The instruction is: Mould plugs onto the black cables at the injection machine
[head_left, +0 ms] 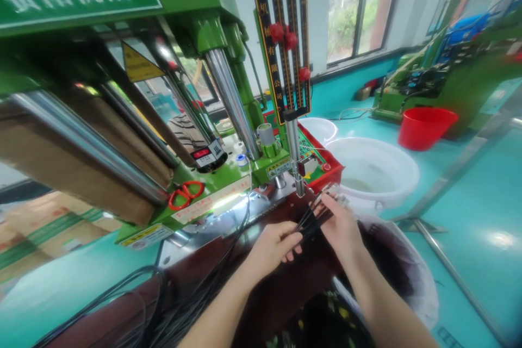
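Note:
A bundle of thin black cables [310, 224] stretches between my two hands, over the dark red-brown bench top [285, 277]. My left hand [271, 247] is closed around the cables, thumb on top. Higher and to the right, my right hand [340, 225] grips the same bundle near its end, where small silvery connector-like tips [336, 194] stick out. The tips are blurred, so their exact kind does not show. More black cables [187, 293] lie along the bench at the lower left.
A green press machine [220, 196] stands in front, with red-handled scissors [185, 196] on its ledge. A red-edged control panel [322, 168] sits behind my right hand. White tubs [375, 168] and a red bucket [424, 128] stand on the floor to the right, near a metal frame [448, 174].

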{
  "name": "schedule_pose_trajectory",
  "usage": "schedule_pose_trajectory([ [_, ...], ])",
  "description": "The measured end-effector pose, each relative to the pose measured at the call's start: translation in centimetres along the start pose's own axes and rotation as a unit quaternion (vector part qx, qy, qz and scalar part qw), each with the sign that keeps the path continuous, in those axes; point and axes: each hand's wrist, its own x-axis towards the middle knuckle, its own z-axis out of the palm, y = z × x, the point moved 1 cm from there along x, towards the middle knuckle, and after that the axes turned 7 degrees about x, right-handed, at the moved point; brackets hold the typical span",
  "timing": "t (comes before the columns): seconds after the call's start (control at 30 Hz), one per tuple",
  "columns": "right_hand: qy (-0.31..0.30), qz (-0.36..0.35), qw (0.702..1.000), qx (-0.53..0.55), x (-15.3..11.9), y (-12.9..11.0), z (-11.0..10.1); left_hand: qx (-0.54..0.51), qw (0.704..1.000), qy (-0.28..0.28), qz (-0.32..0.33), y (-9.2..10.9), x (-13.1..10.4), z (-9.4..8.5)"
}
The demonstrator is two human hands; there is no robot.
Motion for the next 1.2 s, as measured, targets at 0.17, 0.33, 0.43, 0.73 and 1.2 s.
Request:
schedule_pose_trajectory([
  [0.17,-0.052,0.014,0.998,-0.023,-0.2,-0.7,-0.3,0.016,1.0,-0.001,-0.014,0.2,0.4,0.2],
  [0.33,-0.095,0.006,0.991,-0.097,0.5,-0.7,-1.6,0.134,0.982,0.119,0.056,0.3,0.7,-0.7],
  [0.43,-0.049,-0.129,0.963,-0.233,1.3,-1.7,-2.8,0.135,0.978,0.145,0.066,0.6,0.4,-1.6],
  [0.73,-0.169,-0.088,0.909,-0.371,-0.7,-2.8,-1.2,-0.042,0.993,0.098,0.048,1.4,-0.7,-2.3],
  [1.2,-0.468,0.279,0.779,-0.31,-6.0,2.0,-0.7,-0.351,0.923,-0.118,-0.104,-4.4,-8.4,8.2],
])
